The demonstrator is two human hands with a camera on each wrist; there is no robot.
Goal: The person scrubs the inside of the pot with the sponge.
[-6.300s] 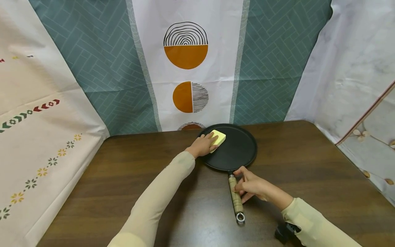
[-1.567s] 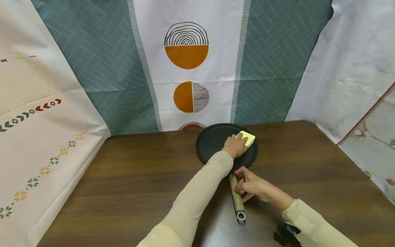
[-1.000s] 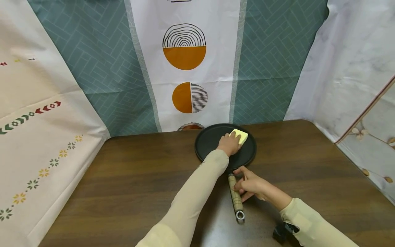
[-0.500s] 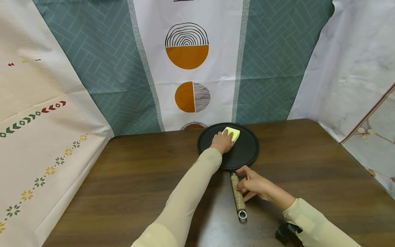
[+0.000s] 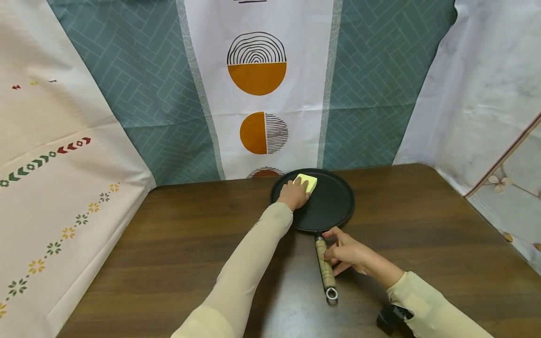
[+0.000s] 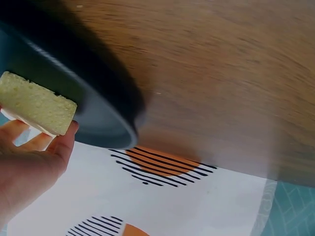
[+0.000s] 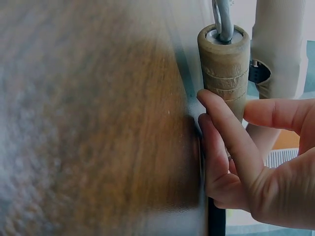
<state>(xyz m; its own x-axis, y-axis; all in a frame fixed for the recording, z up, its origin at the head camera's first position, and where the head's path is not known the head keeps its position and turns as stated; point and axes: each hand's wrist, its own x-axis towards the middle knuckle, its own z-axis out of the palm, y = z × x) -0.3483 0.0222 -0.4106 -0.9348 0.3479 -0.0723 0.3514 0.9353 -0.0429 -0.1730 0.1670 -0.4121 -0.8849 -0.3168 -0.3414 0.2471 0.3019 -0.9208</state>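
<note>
A round black flat pan (image 5: 327, 202) lies near the table's far edge, its wooden handle (image 5: 324, 265) pointing toward me and ending in a metal ring. My left hand (image 5: 293, 195) grips a pale yellow sponge (image 5: 309, 182) against the left part of the pan's cooking surface. In the left wrist view, fingers and thumb hold the sponge (image 6: 38, 103) by its sides, inside the pan's raised rim (image 6: 110, 120). My right hand (image 5: 348, 253) pinches the handle from the right, and the right wrist view has thumb and fingers on either side of the wooden handle (image 7: 224, 73).
The brown wooden table (image 5: 177, 263) spreads out around the pan. A patterned curtain (image 5: 262, 103) hangs right behind its far edge, with light cloths (image 5: 63, 197) along both sides. A small black device (image 5: 390, 319) sits at the right wrist.
The left hand with the sponge has swept from the pan's right side back to its left over the last second or so. The right hand and the pan stay where they were.
</note>
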